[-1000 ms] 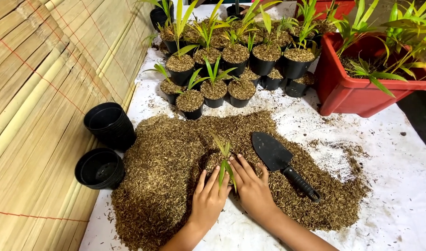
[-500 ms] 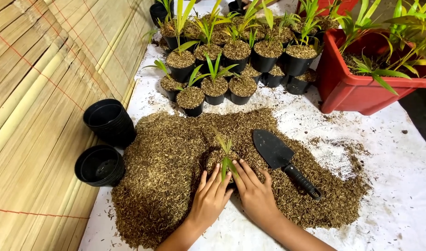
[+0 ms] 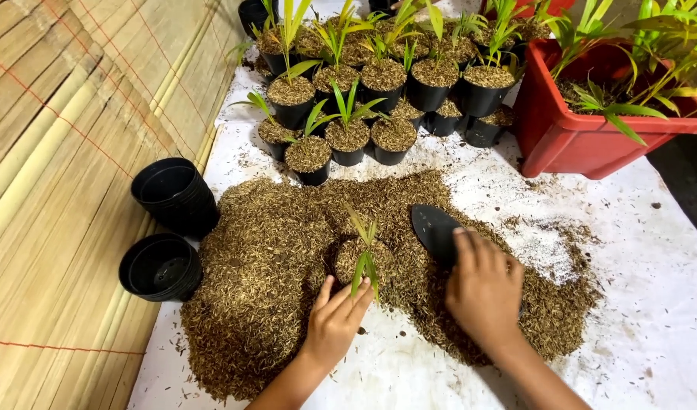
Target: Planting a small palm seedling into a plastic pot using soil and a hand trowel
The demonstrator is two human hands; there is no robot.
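Observation:
A small pot filled with brown husk stands half buried in a big heap of husk, with a green seedling upright in it. My left hand rests against the pot's near side, fingers spread toward the seedling. My right hand lies over the handle of a black trowel, whose blade points away from me on the heap. The handle is hidden under my hand, so I cannot see how firmly the fingers close on it.
Two stacks of empty black pots stand left of the heap beside a bamboo mat. Several planted pots crowd the far side. A red tub of green plants stands at the right on the white sheet.
My right hand left the pot and moved right onto the trowel. My left hand stays at the pot. The view has shifted closer.

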